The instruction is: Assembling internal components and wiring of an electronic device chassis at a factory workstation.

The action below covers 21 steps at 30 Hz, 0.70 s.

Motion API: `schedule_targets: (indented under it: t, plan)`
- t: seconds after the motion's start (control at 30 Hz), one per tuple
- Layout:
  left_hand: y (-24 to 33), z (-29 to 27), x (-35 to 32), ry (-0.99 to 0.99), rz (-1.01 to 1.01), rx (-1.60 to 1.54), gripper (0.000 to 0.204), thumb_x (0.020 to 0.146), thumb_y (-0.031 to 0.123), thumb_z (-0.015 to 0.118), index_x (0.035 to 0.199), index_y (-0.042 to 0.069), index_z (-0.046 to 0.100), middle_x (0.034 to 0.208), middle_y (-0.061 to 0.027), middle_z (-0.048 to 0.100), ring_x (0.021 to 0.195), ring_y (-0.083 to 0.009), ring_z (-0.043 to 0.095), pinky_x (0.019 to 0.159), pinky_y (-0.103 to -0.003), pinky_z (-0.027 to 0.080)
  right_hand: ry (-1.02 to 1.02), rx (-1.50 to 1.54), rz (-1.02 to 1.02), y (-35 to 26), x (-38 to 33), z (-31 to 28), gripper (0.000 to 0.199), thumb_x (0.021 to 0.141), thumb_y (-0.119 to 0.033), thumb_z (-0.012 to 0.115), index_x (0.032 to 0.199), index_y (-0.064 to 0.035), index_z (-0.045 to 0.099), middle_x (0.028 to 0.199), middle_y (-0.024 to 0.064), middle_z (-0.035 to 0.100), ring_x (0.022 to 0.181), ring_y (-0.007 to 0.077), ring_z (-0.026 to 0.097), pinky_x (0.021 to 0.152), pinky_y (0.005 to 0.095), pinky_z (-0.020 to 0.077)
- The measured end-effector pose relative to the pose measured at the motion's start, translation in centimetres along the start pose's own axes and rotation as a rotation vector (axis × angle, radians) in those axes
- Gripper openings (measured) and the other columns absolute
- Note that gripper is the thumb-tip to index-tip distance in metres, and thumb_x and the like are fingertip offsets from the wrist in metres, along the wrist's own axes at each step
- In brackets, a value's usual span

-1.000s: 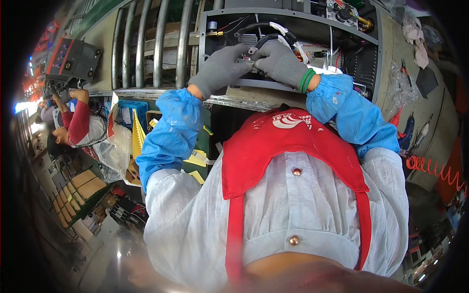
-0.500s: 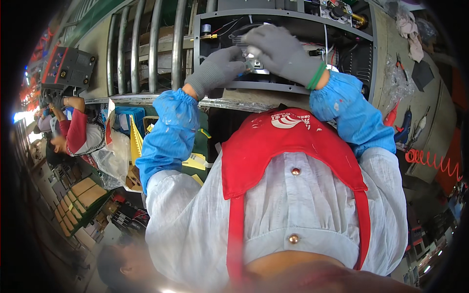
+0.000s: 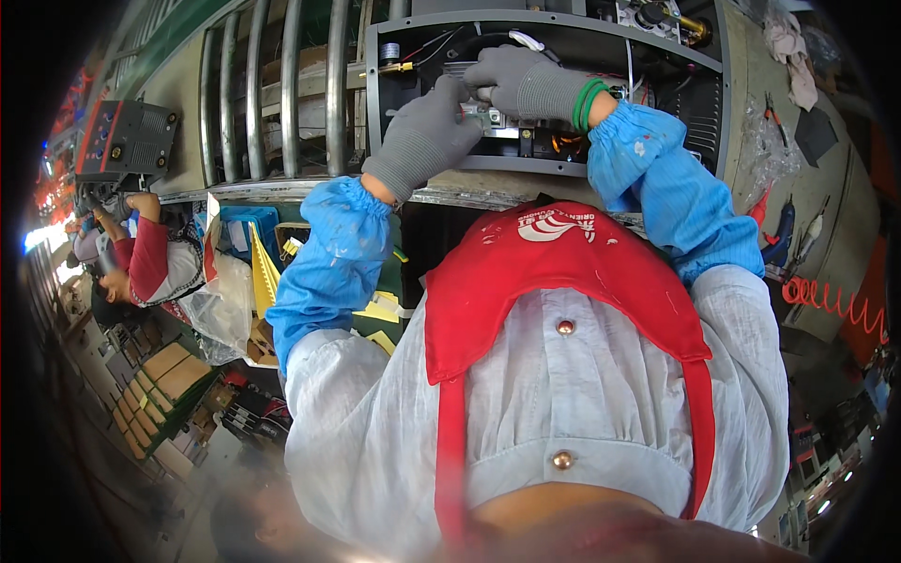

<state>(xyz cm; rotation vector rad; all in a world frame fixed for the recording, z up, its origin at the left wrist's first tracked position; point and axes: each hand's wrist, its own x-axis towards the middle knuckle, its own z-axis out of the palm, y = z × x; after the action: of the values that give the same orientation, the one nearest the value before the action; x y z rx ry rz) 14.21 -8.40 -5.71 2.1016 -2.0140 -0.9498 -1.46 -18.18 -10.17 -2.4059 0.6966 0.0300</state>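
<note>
Both my hands wear grey knit gloves and reach into an open dark grey metal housing (image 3: pixel 648 42) full of parts and wires. My left hand (image 3: pixel 427 131) is over the housing's near left side, its fingers closed. Just right of it, my right hand (image 3: pixel 526 83) has its fingers bent down close to the left fingertips. What either hand grips is hidden by the gloves. A silvery metal part (image 3: pixel 499 122) shows below the right hand. A brass fitting (image 3: pixel 399 68) sits at the housing's left, and a white cable (image 3: pixel 527 40) lies behind the right hand.
Metal rollers (image 3: pixel 294 94) run left of the housing; a boxy machine (image 3: pixel 127 141) stands beyond. On the right bench lie pliers (image 3: pixel 775 117), a blue-handled tool (image 3: pixel 779 239) and a coiled red hose (image 3: pixel 826 296). Another person (image 3: pixel 155 249) is at the left.
My right hand has shifted left and slightly down, uncovering the white cable and parts at the right. My left hand has turned, its back now facing up, and its fingers moved up beside the right's.
</note>
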Motion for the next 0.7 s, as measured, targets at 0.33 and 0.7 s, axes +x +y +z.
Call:
schedule_targets:
  t: [0.33,0.7]
  plan:
    - [-0.1,1.2,0.4,0.075,0.002,-0.045,0.048,0.082,0.031,0.066,0.111,-0.002,0.045,0.086,-0.0218,0.067,0.083,-0.0388,0.068,0.075,-0.046,0.053,-0.128,0.068,0.026,-0.5,0.2,-1.1,0.024,0.089,-0.024,0.051,0.098,-0.0079,0.066,0.098,0.0149,0.057,0.098,0.0307,0.058,0.092,0.0424,0.0448]
    - [0.8,1.8,0.1,0.142,0.014,-0.027,0.046,0.081,0.027,0.067,0.107,-0.002,0.043,0.078,-0.0245,0.065,0.079,-0.0414,0.067,0.071,-0.048,0.053,-0.156,0.069,0.006,-0.5,0.5,-1.4,0.028,0.086,-0.024,0.053,0.101,-0.0053,0.068,0.099,0.0184,0.06,0.098,0.0331,0.059,0.093,0.0435,0.0463]
